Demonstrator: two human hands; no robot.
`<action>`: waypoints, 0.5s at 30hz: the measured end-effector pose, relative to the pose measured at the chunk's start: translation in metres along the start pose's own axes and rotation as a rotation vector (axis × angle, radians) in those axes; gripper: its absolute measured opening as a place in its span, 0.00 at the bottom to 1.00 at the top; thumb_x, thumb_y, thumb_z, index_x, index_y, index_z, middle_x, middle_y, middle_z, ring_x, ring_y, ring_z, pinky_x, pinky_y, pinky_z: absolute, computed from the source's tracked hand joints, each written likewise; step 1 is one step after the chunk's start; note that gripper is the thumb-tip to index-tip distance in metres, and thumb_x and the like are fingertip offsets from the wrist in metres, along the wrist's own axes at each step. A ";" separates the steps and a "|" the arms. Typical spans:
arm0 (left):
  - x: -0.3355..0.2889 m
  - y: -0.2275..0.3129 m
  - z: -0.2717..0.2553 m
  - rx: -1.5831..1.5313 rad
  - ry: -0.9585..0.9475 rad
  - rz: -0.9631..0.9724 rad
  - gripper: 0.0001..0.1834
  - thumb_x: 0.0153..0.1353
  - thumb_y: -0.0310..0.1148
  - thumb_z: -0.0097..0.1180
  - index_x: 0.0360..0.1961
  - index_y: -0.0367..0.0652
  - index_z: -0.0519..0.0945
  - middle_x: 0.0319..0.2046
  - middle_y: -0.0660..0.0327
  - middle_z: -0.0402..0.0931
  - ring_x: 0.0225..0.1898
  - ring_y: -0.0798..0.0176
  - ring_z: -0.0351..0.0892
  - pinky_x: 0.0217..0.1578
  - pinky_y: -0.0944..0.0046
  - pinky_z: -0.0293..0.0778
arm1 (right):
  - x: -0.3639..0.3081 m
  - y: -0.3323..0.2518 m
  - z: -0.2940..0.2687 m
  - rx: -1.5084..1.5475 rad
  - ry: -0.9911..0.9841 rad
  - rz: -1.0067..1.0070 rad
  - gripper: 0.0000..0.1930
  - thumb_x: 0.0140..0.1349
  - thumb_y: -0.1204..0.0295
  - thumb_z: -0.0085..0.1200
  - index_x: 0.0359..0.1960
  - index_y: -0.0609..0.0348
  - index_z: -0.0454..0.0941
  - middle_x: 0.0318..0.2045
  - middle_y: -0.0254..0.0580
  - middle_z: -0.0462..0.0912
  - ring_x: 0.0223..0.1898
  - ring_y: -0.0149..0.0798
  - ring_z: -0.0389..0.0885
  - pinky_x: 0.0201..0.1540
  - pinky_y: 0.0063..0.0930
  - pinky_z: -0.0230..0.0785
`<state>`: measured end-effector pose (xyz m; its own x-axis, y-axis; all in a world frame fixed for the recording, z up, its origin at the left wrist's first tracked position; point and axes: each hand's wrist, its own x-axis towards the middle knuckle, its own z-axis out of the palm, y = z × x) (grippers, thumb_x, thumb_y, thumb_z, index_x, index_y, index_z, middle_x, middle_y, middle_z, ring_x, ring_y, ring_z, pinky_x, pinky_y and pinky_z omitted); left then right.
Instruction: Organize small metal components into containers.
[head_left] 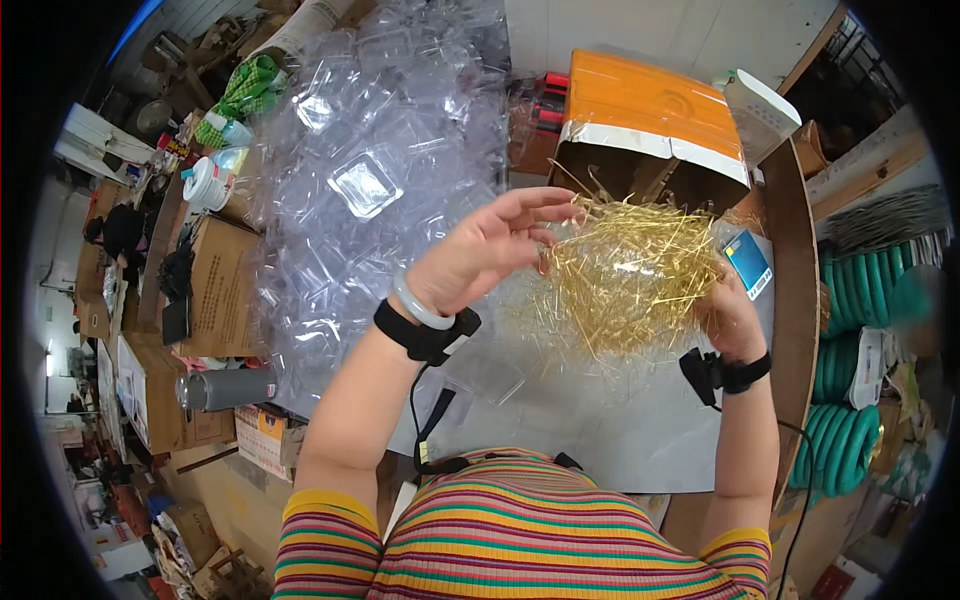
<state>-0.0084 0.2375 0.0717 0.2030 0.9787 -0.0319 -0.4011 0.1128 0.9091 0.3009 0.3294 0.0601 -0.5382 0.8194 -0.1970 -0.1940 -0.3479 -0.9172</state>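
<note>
A loose tangle of shiny gold straw-like strands (635, 275) is raised over the grey tabletop (590, 425), in front of the orange carton. My right hand (733, 312) grips its right side, with the fingertips partly buried among the strands. At its upper left edge, my left hand (500, 240) has its fingers spread and slightly curved, with the tips by the outer strands. Something clear and glossy glints in the middle of the tangle, but I cannot tell what it is. To the left lies a large heap of clear plastic clamshell boxes (366, 186).
An orange carton (650, 95) lies at the back with its open side toward me, strands at its mouth. A blue card (747, 262) is by the right rim. Left of the heap are a grey bottle (225, 388) and a cardboard box (225, 290). Green coils (840, 450) hang at right.
</note>
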 end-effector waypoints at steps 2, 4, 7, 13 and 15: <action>-0.017 -0.011 0.012 0.104 0.026 -0.076 0.28 0.51 0.26 0.66 0.56 0.41 0.76 0.40 0.63 0.79 0.41 0.71 0.75 0.41 0.69 0.74 | -0.012 0.010 0.006 0.079 -0.028 0.055 0.28 0.50 0.80 0.54 0.58 0.67 0.71 0.44 0.36 0.80 0.42 0.28 0.78 0.44 0.23 0.72; -0.017 -0.011 0.015 0.363 -0.095 -0.239 0.25 0.51 0.27 0.67 0.52 0.41 0.78 0.36 0.64 0.78 0.38 0.72 0.74 0.39 0.69 0.72 | -0.007 0.017 0.015 -0.107 -0.059 0.122 0.27 0.50 0.80 0.55 0.56 0.66 0.72 0.44 0.35 0.80 0.42 0.28 0.78 0.44 0.23 0.72; -0.027 -0.023 0.008 0.640 -0.181 -0.312 0.20 0.52 0.29 0.67 0.48 0.40 0.78 0.31 0.65 0.78 0.33 0.71 0.73 0.36 0.68 0.72 | -0.009 0.029 0.013 -0.325 -0.117 0.216 0.23 0.50 0.78 0.56 0.51 0.65 0.74 0.40 0.33 0.78 0.41 0.27 0.76 0.44 0.22 0.71; -0.028 -0.004 0.009 0.771 -0.136 -0.123 0.17 0.55 0.31 0.63 0.44 0.34 0.78 0.28 0.55 0.79 0.30 0.68 0.74 0.32 0.63 0.72 | -0.013 0.016 0.013 -0.523 -0.148 0.086 0.19 0.49 0.78 0.55 0.46 0.65 0.76 0.36 0.29 0.76 0.38 0.24 0.71 0.41 0.20 0.67; -0.032 0.004 0.012 0.720 -0.072 -0.141 0.18 0.56 0.31 0.63 0.46 0.34 0.78 0.32 0.56 0.82 0.34 0.69 0.77 0.37 0.64 0.74 | -0.019 0.007 0.017 -0.450 -0.057 0.045 0.20 0.48 0.79 0.54 0.46 0.66 0.76 0.34 0.28 0.75 0.36 0.24 0.71 0.40 0.20 0.67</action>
<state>-0.0062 0.2050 0.0814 0.2769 0.9467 -0.1643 0.3145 0.0722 0.9465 0.2956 0.3039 0.0628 -0.5846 0.7773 -0.2325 0.1996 -0.1400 -0.9698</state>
